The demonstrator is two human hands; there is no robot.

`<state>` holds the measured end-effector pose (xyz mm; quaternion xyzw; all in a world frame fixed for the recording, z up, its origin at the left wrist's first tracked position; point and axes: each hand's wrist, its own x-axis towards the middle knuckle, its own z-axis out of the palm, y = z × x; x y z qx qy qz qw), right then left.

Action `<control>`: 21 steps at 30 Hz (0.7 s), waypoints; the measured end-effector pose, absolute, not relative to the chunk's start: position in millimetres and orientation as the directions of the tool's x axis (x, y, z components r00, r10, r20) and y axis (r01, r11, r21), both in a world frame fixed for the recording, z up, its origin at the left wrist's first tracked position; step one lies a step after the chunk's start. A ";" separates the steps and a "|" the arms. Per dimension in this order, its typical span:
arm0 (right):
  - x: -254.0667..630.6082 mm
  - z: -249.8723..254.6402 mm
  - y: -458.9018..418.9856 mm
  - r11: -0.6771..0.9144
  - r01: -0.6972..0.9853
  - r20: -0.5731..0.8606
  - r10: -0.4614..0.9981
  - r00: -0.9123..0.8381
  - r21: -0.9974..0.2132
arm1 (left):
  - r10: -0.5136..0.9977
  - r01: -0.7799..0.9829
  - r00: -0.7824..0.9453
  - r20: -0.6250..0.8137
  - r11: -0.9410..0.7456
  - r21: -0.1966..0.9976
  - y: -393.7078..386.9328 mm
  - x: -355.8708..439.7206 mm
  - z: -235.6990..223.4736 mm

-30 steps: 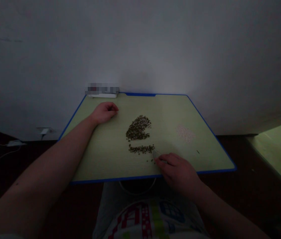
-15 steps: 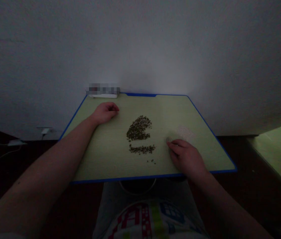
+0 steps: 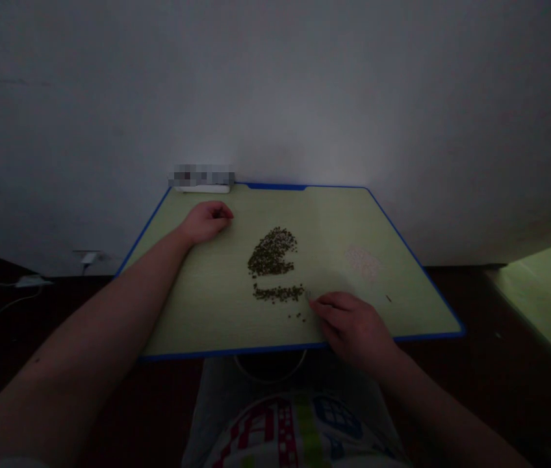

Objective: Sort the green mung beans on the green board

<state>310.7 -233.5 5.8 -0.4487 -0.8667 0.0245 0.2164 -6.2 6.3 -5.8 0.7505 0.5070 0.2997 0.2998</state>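
Note:
A pile of small dark green beans (image 3: 271,250) lies in the middle of a green table (image 3: 207,305) with a blue edge. A short row of the same beans (image 3: 278,293) lies just in front of it. A faint patch of pale grains (image 3: 363,261) sits to the right. My right hand (image 3: 351,325) rests near the front edge, fingers pinched together at the right end of the bean row, with something small and pale at its fingertips. My left hand (image 3: 206,221) rests curled into a loose fist at the table's back left.
A white object (image 3: 202,187) lies at the table's back left corner against the wall. A tiny dark speck (image 3: 388,298) lies right of my right hand. Another green surface (image 3: 548,292) stands at the far right. Cables and a plug (image 3: 32,281) lie on the floor at left.
My right hand went from the bean row over to the pale grains, then came back to the right end of the bean row. My left hand stayed still.

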 end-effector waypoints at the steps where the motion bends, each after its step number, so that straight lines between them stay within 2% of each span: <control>1: 311.1 6.0 -232.0 0.602 0.762 0.356 0.784 -0.508 -0.238 | 0.939 0.582 0.310 0.147 -0.309 0.752 6.6 -6.3 -6.1; 10: 314.2 9.5 -236.2 0.649 0.704 0.348 0.756 -0.555 -0.287 | 0.942 0.591 0.302 0.148 -0.307 0.746 5.4 -5.2 -5.1; 17: 315.2 7.2 -231.2 0.647 0.729 0.370 0.748 -0.551 -0.225 | 0.944 0.601 0.291 0.154 -0.305 0.739 5.4 -4.5 -3.8; 21: 314.1 6.1 -229.2 0.654 0.721 0.360 0.745 -0.562 -0.228 | 0.946 0.595 0.290 0.144 -0.296 0.747 3.4 -3.4 -1.9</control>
